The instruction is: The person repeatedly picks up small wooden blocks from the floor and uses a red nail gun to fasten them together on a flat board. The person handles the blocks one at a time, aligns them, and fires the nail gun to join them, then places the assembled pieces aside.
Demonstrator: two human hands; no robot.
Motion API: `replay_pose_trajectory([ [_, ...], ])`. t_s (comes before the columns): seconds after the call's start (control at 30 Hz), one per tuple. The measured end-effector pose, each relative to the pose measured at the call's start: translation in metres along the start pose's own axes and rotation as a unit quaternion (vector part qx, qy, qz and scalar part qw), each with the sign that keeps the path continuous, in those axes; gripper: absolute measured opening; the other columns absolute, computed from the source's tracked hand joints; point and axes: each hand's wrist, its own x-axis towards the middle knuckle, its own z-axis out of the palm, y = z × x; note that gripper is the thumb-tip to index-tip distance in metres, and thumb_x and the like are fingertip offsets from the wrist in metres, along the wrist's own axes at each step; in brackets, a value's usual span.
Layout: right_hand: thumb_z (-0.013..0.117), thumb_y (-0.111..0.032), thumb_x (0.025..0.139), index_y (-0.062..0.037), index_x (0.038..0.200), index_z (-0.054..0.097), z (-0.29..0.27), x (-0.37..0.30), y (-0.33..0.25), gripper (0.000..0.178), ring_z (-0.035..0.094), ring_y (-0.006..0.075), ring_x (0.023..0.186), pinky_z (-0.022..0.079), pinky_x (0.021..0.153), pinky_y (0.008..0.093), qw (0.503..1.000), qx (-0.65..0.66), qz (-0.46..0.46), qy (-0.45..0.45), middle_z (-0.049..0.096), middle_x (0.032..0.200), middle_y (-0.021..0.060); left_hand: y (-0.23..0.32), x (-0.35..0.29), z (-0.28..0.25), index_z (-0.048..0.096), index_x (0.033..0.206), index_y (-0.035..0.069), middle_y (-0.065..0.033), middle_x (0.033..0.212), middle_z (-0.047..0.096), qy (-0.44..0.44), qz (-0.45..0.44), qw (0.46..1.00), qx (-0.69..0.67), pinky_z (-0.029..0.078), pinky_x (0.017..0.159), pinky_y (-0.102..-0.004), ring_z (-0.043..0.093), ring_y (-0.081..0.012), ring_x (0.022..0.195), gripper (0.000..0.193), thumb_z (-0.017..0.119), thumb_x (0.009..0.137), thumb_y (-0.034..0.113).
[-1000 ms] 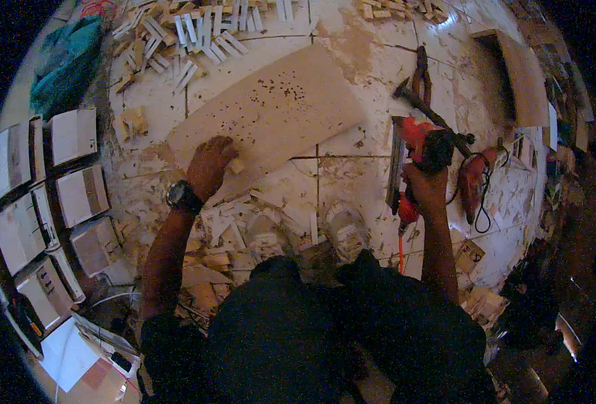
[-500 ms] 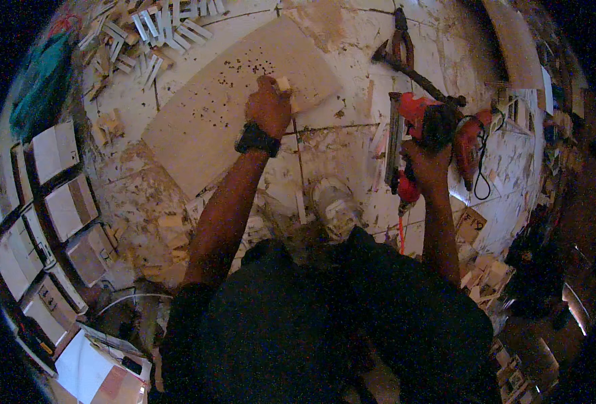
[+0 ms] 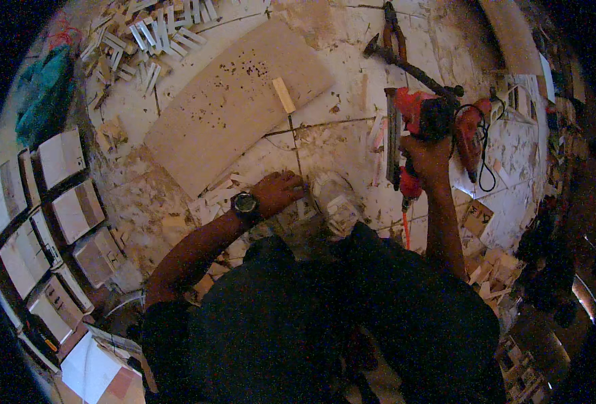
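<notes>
Gripping red nail gun [image 3: 411,108], right hand [image 3: 430,156] is wrapping fingers round handle; trigger finger hidden, so accidental squeeze could be firing it. Left hand [image 3: 277,194] is hanging near shoe [image 3: 341,207], fingers loosely bent; cannot tell if pinching anything. Wooden block [image 3: 284,95] is lying on board [image 3: 240,111] by near edge; bump could be tipping it off. Counting: one nail gun, one board, one block on it, one hammer [image 3: 416,75].
</notes>
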Motion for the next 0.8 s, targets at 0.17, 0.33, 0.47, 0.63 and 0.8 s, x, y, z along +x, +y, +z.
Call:
replay_pose_trajectory([
  [0.17,0.067,-0.005,0.061,-0.0036,0.081,0.056,0.007,0.010,0.011,0.023,0.053,0.0114,0.056,0.044,0.051,0.0271,0.987,-0.111,-0.118,-0.023,0.057,0.067,0.0026,-0.013,0.011,0.005,0.055,0.108,0.016,-0.0076,0.112,0.053,-0.067,0.076,0.992,0.079,0.046,0.079,-0.0370,0.051,-0.0239,0.102,0.028,0.048,0.081,0.016],
  [0.33,0.069,-0.007,0.062,-0.0032,0.082,0.057,0.021,0.013,0.020,0.023,0.053,0.0115,0.055,0.044,0.051,0.0272,0.994,-0.051,-0.094,-0.018,0.058,0.068,0.0032,-0.010,0.009,0.015,0.055,0.108,0.012,-0.0085,0.107,0.055,-0.016,0.135,0.984,0.114,0.046,0.079,-0.0370,0.052,-0.0241,0.100,0.028,0.049,0.082,0.017],
  [0.47,0.069,-0.008,0.063,-0.0024,0.084,0.058,0.024,0.014,0.013,0.024,0.055,0.0127,0.056,0.046,0.052,0.0278,0.987,-0.089,-0.123,-0.044,0.059,0.069,0.0038,-0.018,0.000,0.009,0.054,0.108,0.008,-0.0116,0.107,0.056,-0.011,0.062,0.995,0.082,0.046,0.081,-0.0398,0.053,-0.0278,0.099,0.028,0.048,0.082,0.015],
  [0.63,0.067,-0.008,0.065,-0.0031,0.086,0.057,0.038,0.009,-0.013,0.024,0.056,0.0128,0.060,0.047,0.056,0.0282,0.991,-0.102,-0.072,-0.056,0.059,0.070,0.0035,-0.049,-0.006,-0.048,0.057,0.102,0.001,-0.0119,0.090,0.063,0.215,-0.195,0.943,-0.164,0.048,0.070,-0.0366,0.060,-0.0282,0.082,0.022,0.047,0.088,0.014],
  [0.8,0.065,-0.009,0.066,-0.0042,0.089,0.057,0.064,0.004,-0.049,0.025,0.055,0.0133,0.064,0.047,0.060,0.0293,0.989,-0.064,-0.071,-0.112,0.058,0.072,0.0022,-0.066,0.022,-0.097,0.060,0.099,-0.001,-0.0056,0.077,0.063,0.312,-0.276,0.789,-0.452,0.047,0.059,-0.0269,0.060,-0.0134,0.069,0.025,0.055,0.088,0.021],
])
